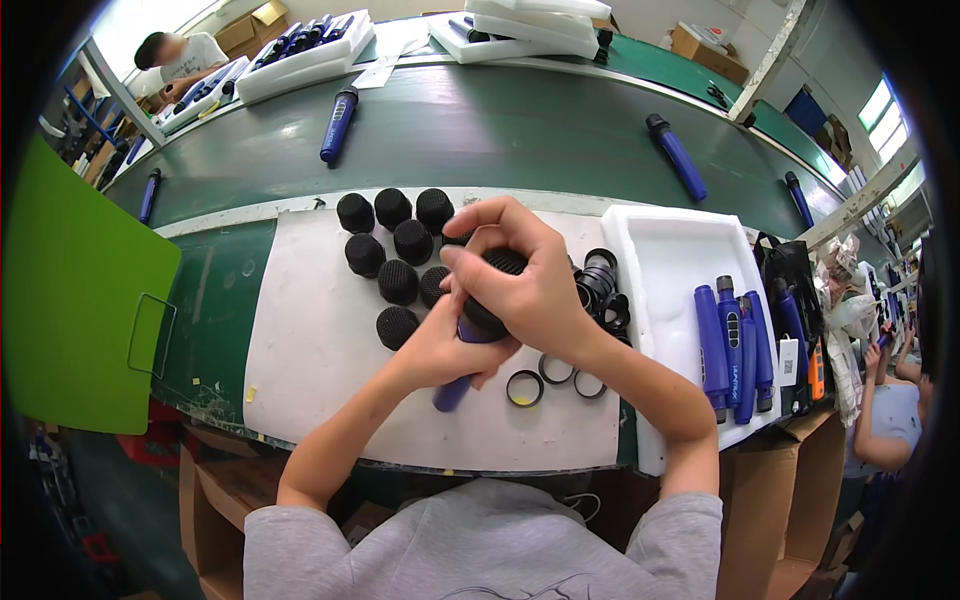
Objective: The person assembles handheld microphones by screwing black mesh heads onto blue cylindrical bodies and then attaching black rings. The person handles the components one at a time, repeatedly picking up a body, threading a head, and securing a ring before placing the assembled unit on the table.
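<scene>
Over the middle of the white work sheet, I have a blue handheld microphone (pixel 452 394) between my two hands. My left hand (pixel 440 346) is wrapped round its blue body, the lower end showing beneath the fingers. Around the black mesh head at the top, my right hand (pixel 530 285) is closed with curled fingers and thumb. Several loose black mesh heads (pixel 397 282) stand on the sheet to the left of my hands. To the right lies a cluster of black rings (pixel 598 280), with a few flat rings (pixel 524 388) nearer to me.
A white foam tray (pixel 655 300) at right holds several blue microphone bodies (pixel 733 340). Beyond the bench runs a green conveyor belt (pixel 500 125) bearing separate microphones (pixel 340 125). A bright green panel (pixel 90 290) stands at left. One person (pixel 185 60) sits far left; another (pixel 885 420) is at right.
</scene>
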`<state>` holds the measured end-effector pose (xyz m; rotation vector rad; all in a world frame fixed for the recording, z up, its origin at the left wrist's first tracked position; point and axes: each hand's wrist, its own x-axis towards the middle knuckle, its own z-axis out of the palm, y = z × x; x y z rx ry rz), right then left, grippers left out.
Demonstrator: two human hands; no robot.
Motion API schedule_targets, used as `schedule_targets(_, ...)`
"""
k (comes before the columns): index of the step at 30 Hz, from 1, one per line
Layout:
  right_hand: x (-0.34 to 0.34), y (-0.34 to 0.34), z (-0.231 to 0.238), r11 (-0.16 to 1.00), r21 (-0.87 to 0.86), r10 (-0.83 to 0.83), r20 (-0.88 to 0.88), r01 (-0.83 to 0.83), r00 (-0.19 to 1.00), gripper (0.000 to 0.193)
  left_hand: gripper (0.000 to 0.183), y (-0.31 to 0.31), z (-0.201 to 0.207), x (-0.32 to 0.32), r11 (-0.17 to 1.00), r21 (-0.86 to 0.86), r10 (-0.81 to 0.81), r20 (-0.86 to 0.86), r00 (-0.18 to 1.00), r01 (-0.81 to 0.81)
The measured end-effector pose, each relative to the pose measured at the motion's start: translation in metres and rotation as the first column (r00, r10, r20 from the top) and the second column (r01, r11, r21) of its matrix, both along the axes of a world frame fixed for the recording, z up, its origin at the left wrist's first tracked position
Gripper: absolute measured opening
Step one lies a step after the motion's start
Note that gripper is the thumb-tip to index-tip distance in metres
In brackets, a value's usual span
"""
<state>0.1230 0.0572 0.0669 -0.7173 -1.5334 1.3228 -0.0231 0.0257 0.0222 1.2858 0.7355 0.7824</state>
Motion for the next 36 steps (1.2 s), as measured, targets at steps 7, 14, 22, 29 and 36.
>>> schedule_targets(7, 0.002, 0.001, 0.003, 0.998, -0.023, 0.062, -0.014, -0.062, 0.998, 0.024, 0.037, -0.001, 0.001, 0.001, 0.995, -0.068, -0.068, -0.004, 0.998, 0.067)
schedule_targets(14, 0.004, 0.007, 0.005, 0.938, -0.185, 0.228, -0.31, -0.294, 0.923, 0.031, 0.037, -0.01, -0.001, -0.002, 0.84, -0.29, -0.226, 0.582, 0.781, 0.459)
schedule_targets(22, -0.001, -0.007, 0.006, 0.994, 0.043, -0.1, -0.043, 0.102, 0.994, 0.013, 0.025, -0.001, 0.014, -0.001, 1.0, 0.0, 0.007, -0.046, 0.999, -0.007)
schedule_targets(29, 0.004, 0.002, 0.004, 0.984, -0.057, 0.155, -0.212, -0.171, 0.965, 0.022, 0.028, -0.001, 0.004, -0.005, 0.954, -0.156, -0.218, 0.235, 0.947, 0.258)
schedule_targets(36, 0.002, 0.0, 0.005, 0.983, -0.109, 0.119, -0.218, -0.145, 0.969, 0.022, 0.03, -0.002, 0.0, -0.009, 0.845, -0.347, -0.235, 0.442, 0.866, 0.407)
